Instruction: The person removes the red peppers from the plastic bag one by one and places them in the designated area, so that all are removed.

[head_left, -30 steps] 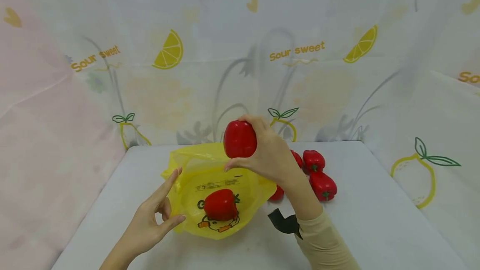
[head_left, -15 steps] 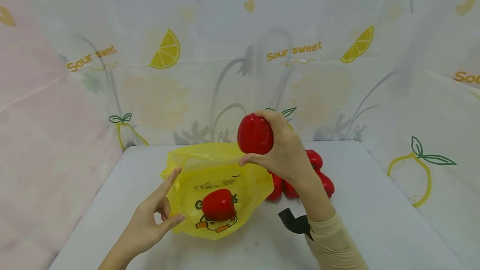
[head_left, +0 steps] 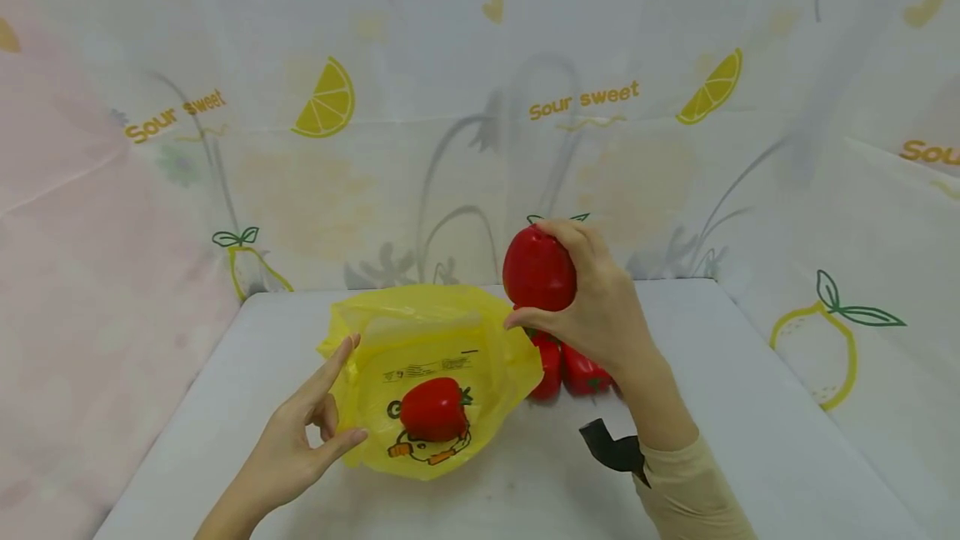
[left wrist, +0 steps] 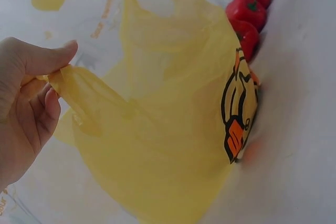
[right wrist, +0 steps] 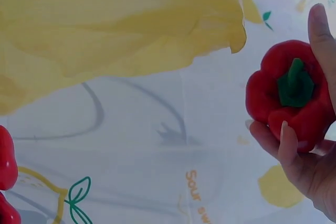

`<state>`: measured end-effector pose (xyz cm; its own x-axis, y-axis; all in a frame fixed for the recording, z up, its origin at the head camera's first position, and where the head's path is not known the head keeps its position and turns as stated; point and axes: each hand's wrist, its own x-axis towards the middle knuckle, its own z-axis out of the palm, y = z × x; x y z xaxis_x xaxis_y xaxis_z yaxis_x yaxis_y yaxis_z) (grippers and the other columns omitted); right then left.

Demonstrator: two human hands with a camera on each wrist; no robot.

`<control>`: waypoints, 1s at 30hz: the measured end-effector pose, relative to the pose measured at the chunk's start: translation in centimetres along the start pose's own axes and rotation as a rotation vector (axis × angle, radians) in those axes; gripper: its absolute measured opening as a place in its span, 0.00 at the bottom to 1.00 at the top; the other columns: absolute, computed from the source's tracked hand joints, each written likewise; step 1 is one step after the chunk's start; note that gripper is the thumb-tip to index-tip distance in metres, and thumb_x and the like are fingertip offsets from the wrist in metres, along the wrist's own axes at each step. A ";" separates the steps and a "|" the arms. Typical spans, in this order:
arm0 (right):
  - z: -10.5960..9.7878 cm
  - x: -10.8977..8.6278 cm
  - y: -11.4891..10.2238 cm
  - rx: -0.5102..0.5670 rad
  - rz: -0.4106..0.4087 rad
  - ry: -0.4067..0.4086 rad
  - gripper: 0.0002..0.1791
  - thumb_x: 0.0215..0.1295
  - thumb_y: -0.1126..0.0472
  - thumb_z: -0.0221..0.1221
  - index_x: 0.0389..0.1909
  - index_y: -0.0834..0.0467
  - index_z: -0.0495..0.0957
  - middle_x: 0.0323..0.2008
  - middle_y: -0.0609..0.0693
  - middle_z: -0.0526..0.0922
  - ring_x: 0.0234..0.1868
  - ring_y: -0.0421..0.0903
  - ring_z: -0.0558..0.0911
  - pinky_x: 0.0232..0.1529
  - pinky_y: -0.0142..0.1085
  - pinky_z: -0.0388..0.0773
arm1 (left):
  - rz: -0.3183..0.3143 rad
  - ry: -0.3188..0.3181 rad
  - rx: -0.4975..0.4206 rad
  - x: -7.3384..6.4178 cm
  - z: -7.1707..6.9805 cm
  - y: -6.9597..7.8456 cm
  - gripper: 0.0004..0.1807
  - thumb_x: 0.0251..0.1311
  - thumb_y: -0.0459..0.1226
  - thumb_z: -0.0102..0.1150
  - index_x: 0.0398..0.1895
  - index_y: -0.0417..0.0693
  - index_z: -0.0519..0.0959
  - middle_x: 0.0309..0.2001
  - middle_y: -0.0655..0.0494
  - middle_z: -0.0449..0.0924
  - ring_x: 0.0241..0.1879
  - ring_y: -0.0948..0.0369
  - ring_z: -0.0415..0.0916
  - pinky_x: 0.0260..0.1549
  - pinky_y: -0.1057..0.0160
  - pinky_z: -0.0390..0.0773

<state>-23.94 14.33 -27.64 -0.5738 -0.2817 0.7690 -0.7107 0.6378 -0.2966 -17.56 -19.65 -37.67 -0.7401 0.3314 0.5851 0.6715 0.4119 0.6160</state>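
A yellow plastic bag (head_left: 408,302) stands with its mouth spread toward me. My left hand (head_left: 288,448) is at its left edge; in the left wrist view, the thumb and fingers pinch one bag handle (left wrist: 86,90). One red bell pepper (head_left: 433,411) with a green stem appears within the bag's mouth. Raised beyond the bag's right rim, another red bell pepper (head_left: 536,269) is gripped by my right hand (head_left: 603,315). Its green stem (right wrist: 295,83) shows in the right wrist view, with fingers and thumb around the sides.
Several more red bell peppers (head_left: 585,371) sit on the white table (head_left: 750,440) right of the bag, partly hidden by my right hand and the held pepper. A black strap piece (head_left: 615,450) juts from my right wrist. A printed curtain (head_left: 420,165) hangs behind.
My right hand has carried the held pepper rightward, from above the bag to over the loose peppers. The left hand keeps its place, and the view has shifted slightly.
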 end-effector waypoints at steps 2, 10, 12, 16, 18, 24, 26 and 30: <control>-0.2 -0.1 0.1 -0.014 -0.005 0.006 0.53 0.34 0.42 0.75 0.65 0.52 0.63 0.58 0.53 0.71 0.50 0.53 0.78 0.44 0.47 0.80 | 0.001 -0.001 0.001 0.0 0.0 0.0 0.57 0.37 0.17 0.71 0.74 0.38 0.53 0.73 0.52 0.56 0.19 0.70 0.60 0.19 0.70 0.67; -0.9 -0.4 0.7 -0.036 -0.021 0.024 0.53 0.36 0.35 0.71 0.64 0.54 0.64 0.56 0.53 0.71 0.50 0.51 0.78 0.44 0.47 0.80 | 0.029 0.004 -0.011 0.1 0.1 0.0 0.57 0.35 0.16 0.70 0.73 0.36 0.53 0.73 0.51 0.57 0.18 0.70 0.60 0.18 0.70 0.66; -1.1 -0.5 0.9 -0.038 -0.019 0.025 0.53 0.36 0.33 0.70 0.64 0.54 0.64 0.56 0.53 0.71 0.51 0.51 0.78 0.45 0.47 0.80 | 0.026 0.004 -0.008 0.1 0.1 0.0 0.57 0.35 0.16 0.71 0.73 0.36 0.53 0.73 0.52 0.57 0.19 0.70 0.60 0.18 0.70 0.66; -1.5 -0.8 1.2 -0.048 -0.006 0.027 0.54 0.35 0.33 0.70 0.64 0.54 0.64 0.56 0.53 0.71 0.52 0.51 0.77 0.45 0.48 0.80 | 0.020 0.003 -0.007 0.1 0.1 0.0 0.57 0.35 0.16 0.71 0.74 0.36 0.53 0.73 0.52 0.57 0.18 0.70 0.60 0.18 0.70 0.66; -1.7 -1.0 1.4 -0.057 0.000 0.028 0.54 0.34 0.34 0.71 0.64 0.55 0.65 0.56 0.53 0.72 0.53 0.51 0.77 0.45 0.49 0.80 | 0.022 0.003 -0.010 0.1 0.2 0.0 0.57 0.35 0.16 0.71 0.74 0.36 0.53 0.73 0.51 0.57 0.18 0.70 0.60 0.18 0.70 0.66; -2.3 -1.4 2.0 -0.081 0.015 0.038 0.54 0.32 0.36 0.72 0.64 0.55 0.65 0.57 0.54 0.72 0.51 0.54 0.79 0.43 0.50 0.80 | 0.033 0.005 -0.017 0.3 0.3 0.1 0.57 0.34 0.15 0.70 0.73 0.35 0.53 0.72 0.50 0.57 0.18 0.70 0.60 0.19 0.71 0.66; -2.5 -1.5 2.1 -0.084 0.020 0.046 0.55 0.32 0.37 0.73 0.64 0.54 0.65 0.58 0.54 0.73 0.51 0.55 0.78 0.43 0.51 0.80 | 0.034 0.006 -0.019 0.4 0.3 0.1 0.57 0.34 0.15 0.70 0.73 0.35 0.53 0.72 0.50 0.57 0.18 0.70 0.60 0.19 0.71 0.66; -2.9 -1.6 2.4 -0.097 0.038 0.054 0.54 0.33 0.38 0.73 0.65 0.53 0.64 0.58 0.54 0.73 0.54 0.54 0.77 0.43 0.52 0.79 | 0.032 0.007 -0.022 0.5 0.4 0.1 0.57 0.34 0.15 0.70 0.73 0.34 0.53 0.72 0.49 0.58 0.18 0.70 0.60 0.18 0.70 0.66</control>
<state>-23.52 18.37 -27.93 -0.5747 -0.2189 0.7886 -0.6449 0.7144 -0.2717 -17.87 -19.10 -37.58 -0.7179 0.3380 0.6086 0.6956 0.3825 0.6081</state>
